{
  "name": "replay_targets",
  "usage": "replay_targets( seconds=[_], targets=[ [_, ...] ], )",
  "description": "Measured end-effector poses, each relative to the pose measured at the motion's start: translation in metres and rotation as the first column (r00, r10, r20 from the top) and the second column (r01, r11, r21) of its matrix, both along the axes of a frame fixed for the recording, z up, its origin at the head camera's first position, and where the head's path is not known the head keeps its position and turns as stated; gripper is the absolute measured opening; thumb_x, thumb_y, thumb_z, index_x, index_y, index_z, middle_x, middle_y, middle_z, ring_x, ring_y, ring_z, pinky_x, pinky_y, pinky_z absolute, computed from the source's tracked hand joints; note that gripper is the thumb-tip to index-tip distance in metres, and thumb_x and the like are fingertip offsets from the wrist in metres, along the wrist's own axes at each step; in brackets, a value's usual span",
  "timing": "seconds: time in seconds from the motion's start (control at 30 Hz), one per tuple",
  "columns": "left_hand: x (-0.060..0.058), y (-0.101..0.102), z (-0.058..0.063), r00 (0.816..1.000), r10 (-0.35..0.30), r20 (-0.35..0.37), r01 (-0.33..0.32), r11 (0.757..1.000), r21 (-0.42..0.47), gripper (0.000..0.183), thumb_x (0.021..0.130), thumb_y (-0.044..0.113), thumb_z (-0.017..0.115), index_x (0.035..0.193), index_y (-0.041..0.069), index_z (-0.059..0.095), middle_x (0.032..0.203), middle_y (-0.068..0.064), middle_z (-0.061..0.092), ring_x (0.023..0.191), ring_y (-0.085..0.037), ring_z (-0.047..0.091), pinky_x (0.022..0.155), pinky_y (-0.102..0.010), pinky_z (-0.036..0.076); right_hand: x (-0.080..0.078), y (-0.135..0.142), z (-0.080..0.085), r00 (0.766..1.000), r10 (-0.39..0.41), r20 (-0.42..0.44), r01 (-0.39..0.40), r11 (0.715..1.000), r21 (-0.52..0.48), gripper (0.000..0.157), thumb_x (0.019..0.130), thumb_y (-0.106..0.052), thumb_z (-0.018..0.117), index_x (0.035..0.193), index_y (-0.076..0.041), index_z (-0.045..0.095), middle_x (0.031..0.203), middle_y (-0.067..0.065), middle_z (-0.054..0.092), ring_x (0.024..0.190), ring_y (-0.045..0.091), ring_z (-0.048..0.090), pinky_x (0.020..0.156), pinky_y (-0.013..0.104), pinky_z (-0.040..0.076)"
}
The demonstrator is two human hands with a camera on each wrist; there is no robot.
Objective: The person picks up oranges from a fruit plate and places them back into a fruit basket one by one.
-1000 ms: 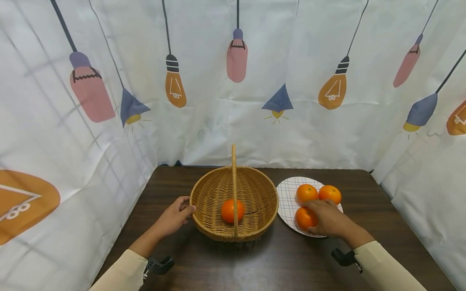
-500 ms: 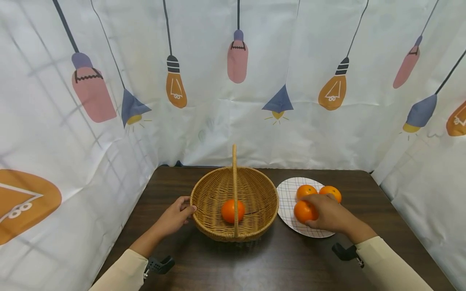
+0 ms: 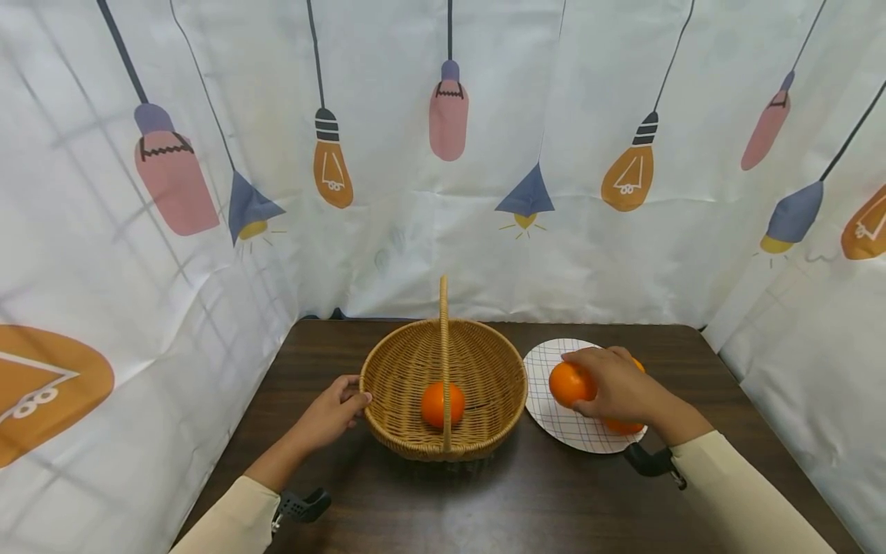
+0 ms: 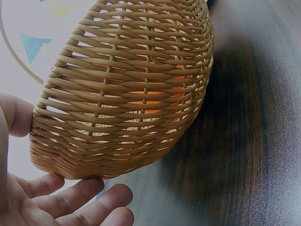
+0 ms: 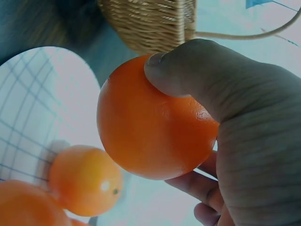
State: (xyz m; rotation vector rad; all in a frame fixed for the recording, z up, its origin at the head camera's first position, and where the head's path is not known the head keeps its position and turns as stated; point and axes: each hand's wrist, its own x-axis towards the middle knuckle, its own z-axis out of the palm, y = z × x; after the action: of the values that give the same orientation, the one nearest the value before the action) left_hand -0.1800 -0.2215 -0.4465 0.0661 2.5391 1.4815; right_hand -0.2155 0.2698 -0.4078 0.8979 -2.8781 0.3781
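Your two hands at work over a dark wood-grained table point(image 3: 443, 512). Your left hand point(image 3: 334, 415) grips the rim of a woven wicker basket point(image 3: 401, 362) on its left side; in the left wrist view, your thumb lies at one face of the rim and your fingertips touch the other. The basket stands on the table, its arched handle point(image 3: 444, 346) upright across the middle. Inside, on the basket floor, rests a single orange point(image 3: 431, 405), its colour showing through the weave in the left wrist view.

Your right hand point(image 3: 619, 388) grasps a second orange, the held orange point(image 3: 569, 385), with the thumb on one side and the fingers curled round the other. You hold this fruit above a round white plate point(image 3: 550, 419) with a dark grid pattern, to the right of the basket and apart from it. Further oranges point(image 5: 84, 176) lie on the plate, partly hidden by your right hand in the head view. Behind the table hangs a white sheet point(image 3: 415, 261) printed with lamps and bulbs. Both your sleeves are cream.
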Motion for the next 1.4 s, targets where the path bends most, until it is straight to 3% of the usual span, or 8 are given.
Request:
replay_targets(
  seconds=[0.93, 1.4],
  targets=[
    [0.0, 0.0, 0.0, 1.0, -0.001, -0.002, 0.001, 1.0, 0.002, 0.055, 0.106, 0.026, 0.055, 0.148, -0.005, 0.038, 0.134, -0.024, 0.061, 0.107, -0.028, 0.066, 0.085, -0.045, 0.057, -0.009, -0.044, 0.042, 0.995, 0.095, -0.013, -0.095, 0.995, -0.039, 0.073, 0.078, -0.033, 0.088, 0.141, -0.011, 0.06, 0.135, 0.005, 0.063, 0.121, 0.028, 0.058, 0.104, 0.057, 0.031],
    [-0.001, 0.001, 0.0, 1.0, -0.003, -0.004, 0.003, 1.0, 0.001, 0.056, 0.106, 0.028, 0.055, 0.147, -0.006, 0.039, 0.134, -0.025, 0.061, 0.107, -0.028, 0.065, 0.085, -0.046, 0.057, -0.015, -0.077, 0.048, 0.994, 0.107, 0.014, -0.106, 0.993, -0.05, 0.073, 0.078, -0.036, 0.087, 0.142, -0.013, 0.06, 0.138, 0.004, 0.062, 0.125, 0.026, 0.057, 0.109, 0.052, 0.028]
  ],
)
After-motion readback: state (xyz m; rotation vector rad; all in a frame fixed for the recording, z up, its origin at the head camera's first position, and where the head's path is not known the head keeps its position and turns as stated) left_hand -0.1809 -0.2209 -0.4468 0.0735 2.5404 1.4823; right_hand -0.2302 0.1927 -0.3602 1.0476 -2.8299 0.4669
